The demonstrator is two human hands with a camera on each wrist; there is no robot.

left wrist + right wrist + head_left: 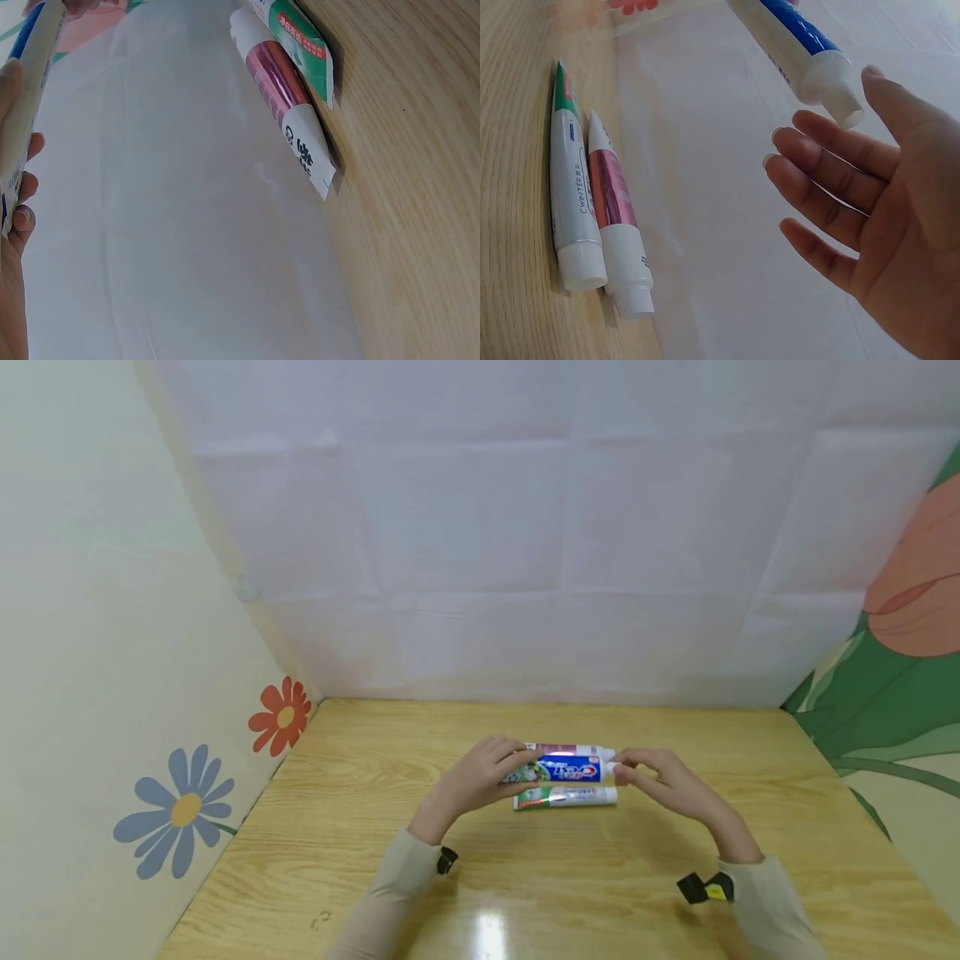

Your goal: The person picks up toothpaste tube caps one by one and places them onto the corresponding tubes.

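Held up off the wooden table is a blue and white toothpaste tube [573,769], its white cap toward the right. My left hand [480,772] grips its tail end, thumb on one side and fingers on the other. At the cap end is my right hand [667,785]; in the right wrist view its fingers [821,176] are spread and slightly bent around the cap, with a gap showing between. Two more toothpaste tubes lie side by side on the table below: a pink and white tube [277,82] and a green and white tube [577,184].
The wooden table [360,810] runs back to a white sheet [465,527] hanging behind it. Painted flowers [185,810] decorate the left wall, and a large flower with green leaves [892,718] the right one.
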